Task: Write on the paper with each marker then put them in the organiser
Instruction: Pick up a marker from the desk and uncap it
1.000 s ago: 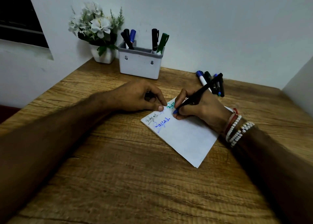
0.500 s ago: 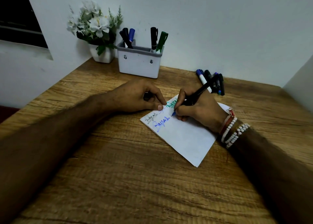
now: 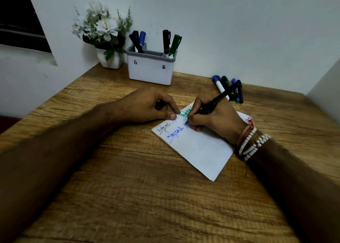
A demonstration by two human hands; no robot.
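Observation:
A white paper lies angled on the wooden table, with grey, green and blue words near its top left end. My right hand grips a black marker, whose blue tip touches the paper just right of the blue word. My left hand rests at the paper's top corner. Its thumb and forefinger press there, and its curled fingers hold a small dark thing that looks like the marker's cap. The grey-white organiser stands at the back with several markers upright in it.
Several loose markers lie at the back right near the wall, just behind my right hand. A white pot of flowers stands left of the organiser. The walls close in at the back and at the right.
My right hand has shifted the marker tip slightly down and left, and a first blue stroke now shows right of the blue word. My left hand has stayed put.

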